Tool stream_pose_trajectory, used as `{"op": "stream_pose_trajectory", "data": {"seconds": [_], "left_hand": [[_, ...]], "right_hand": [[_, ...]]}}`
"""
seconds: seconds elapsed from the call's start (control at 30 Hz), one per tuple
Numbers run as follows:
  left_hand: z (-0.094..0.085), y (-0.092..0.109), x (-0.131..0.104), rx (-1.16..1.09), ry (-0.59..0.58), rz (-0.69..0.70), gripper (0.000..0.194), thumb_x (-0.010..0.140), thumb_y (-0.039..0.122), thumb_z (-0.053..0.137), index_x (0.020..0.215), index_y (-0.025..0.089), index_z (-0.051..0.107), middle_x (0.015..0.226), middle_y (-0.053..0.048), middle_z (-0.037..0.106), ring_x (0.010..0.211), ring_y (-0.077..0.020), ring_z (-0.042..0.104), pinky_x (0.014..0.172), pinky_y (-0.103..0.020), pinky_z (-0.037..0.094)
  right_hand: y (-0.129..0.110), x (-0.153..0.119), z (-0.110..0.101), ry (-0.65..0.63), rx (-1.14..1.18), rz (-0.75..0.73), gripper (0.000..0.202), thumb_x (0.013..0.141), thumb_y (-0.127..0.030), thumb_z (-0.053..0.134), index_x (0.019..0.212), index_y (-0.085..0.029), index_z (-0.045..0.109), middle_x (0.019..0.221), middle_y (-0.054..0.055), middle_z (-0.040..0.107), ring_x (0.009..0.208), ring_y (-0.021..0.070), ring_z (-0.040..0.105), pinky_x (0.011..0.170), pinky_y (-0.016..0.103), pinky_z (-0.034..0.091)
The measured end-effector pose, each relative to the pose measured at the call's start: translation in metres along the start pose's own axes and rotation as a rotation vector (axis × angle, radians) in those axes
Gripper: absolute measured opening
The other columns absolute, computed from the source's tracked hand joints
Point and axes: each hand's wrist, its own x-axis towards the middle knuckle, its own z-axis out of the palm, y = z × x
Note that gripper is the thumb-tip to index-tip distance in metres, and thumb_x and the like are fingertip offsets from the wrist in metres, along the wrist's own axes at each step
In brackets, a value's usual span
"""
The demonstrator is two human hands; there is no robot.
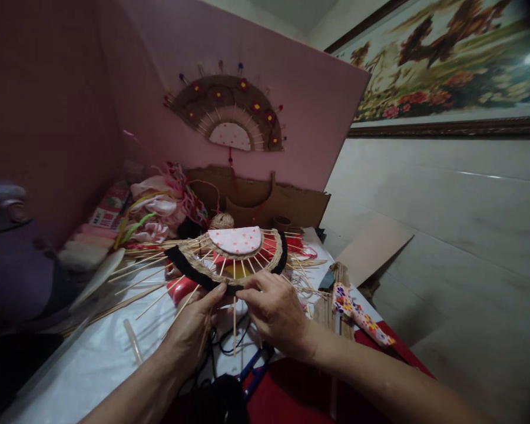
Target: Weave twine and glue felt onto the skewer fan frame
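A half-round fan of thin sticks (234, 268) is held up over the table, with a white dotted half-circle (236, 239) at its centre. Twine and a black band (189, 270) run along its curved outer part. My left hand (194, 321) grips the lower edge of the fan, its thumb on the black band. Just right of it, my right hand (276, 312) pinches the same band with its fingers pressed together. Stick ends stick out beyond the band, and one points down between my hands.
Behind stand cardboard (287, 203) and a pink board (309, 118) bearing a finished-looking fan (221, 88). Pink fabric and cords (159, 206) lie at left, a twine ball (222, 221) behind, flowered cloth (362, 318) at right, blue-handled scissors (256, 371) below my hands.
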Motion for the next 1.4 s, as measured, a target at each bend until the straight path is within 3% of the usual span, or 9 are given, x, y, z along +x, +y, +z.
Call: {"op": "stream_pose_trajectory", "data": {"seconds": [0.17, 0.3, 0.67, 0.93, 1.13, 1.4], "left_hand": [[0.003, 0.0011, -0.0006, -0.074, -0.065, 0.023, 0.035, 0.075, 0.025, 0.065, 0.108, 0.016, 0.062, 0.104, -0.01, 0.066, 0.089, -0.0219, 0.062, 0.07, -0.032, 0.05], [0.004, 0.0009, 0.0007, -0.109, -0.048, 0.033, 0.034, 0.073, 0.022, 0.066, 0.106, 0.016, 0.063, 0.102, -0.01, 0.067, 0.091, -0.0209, 0.061, 0.074, -0.03, 0.049], [-0.001, -0.004, 0.0042, -0.111, 0.023, 0.022, 0.031, 0.071, 0.019, 0.068, 0.102, 0.018, 0.065, 0.094, -0.005, 0.066, 0.074, -0.0127, 0.059, 0.063, -0.023, 0.046], [0.0009, -0.004, 0.0046, -0.1, 0.026, 0.037, 0.029, 0.07, 0.02, 0.069, 0.099, 0.017, 0.065, 0.095, -0.006, 0.066, 0.075, -0.014, 0.058, 0.063, -0.023, 0.047], [0.0026, -0.0043, 0.0023, -0.109, 0.03, 0.029, 0.027, 0.069, 0.018, 0.07, 0.096, 0.016, 0.066, 0.092, -0.005, 0.067, 0.073, -0.0133, 0.058, 0.07, -0.026, 0.049], [0.0028, -0.0015, -0.0015, -0.127, 0.022, 0.02, 0.032, 0.068, 0.02, 0.07, 0.1, 0.017, 0.065, 0.092, -0.005, 0.069, 0.074, -0.0134, 0.06, 0.063, -0.023, 0.047]], "right_hand": [[-0.0005, 0.0, 0.0001, 0.017, -0.001, -0.001, 0.023, 0.074, -0.011, 0.054, 0.092, -0.019, 0.064, 0.089, 0.006, 0.059, 0.081, 0.019, 0.049, 0.068, 0.031, 0.035], [-0.001, -0.0004, -0.0004, 0.009, -0.004, 0.004, 0.023, 0.073, -0.011, 0.055, 0.092, -0.018, 0.065, 0.089, 0.006, 0.058, 0.081, 0.0189, 0.049, 0.067, 0.031, 0.035], [-0.0024, -0.0016, -0.0006, 0.029, 0.03, 0.001, 0.027, 0.071, -0.008, 0.053, 0.092, -0.02, 0.066, 0.088, 0.006, 0.058, 0.08, 0.0189, 0.049, 0.067, 0.031, 0.035], [-0.0024, -0.0017, -0.0013, 0.022, 0.053, 0.017, 0.026, 0.071, -0.009, 0.054, 0.092, -0.019, 0.066, 0.088, 0.006, 0.059, 0.08, 0.0195, 0.05, 0.067, 0.032, 0.036], [-0.004, 0.0003, -0.0016, 0.049, 0.127, 0.046, 0.021, 0.079, -0.012, 0.049, 0.093, -0.015, 0.064, 0.09, 0.007, 0.06, 0.083, 0.019, 0.05, 0.073, 0.032, 0.039], [-0.0053, -0.0002, -0.0014, 0.02, 0.088, 0.014, 0.025, 0.072, -0.009, 0.052, 0.091, -0.018, 0.065, 0.087, 0.006, 0.058, 0.081, 0.0186, 0.049, 0.069, 0.031, 0.037]]}}
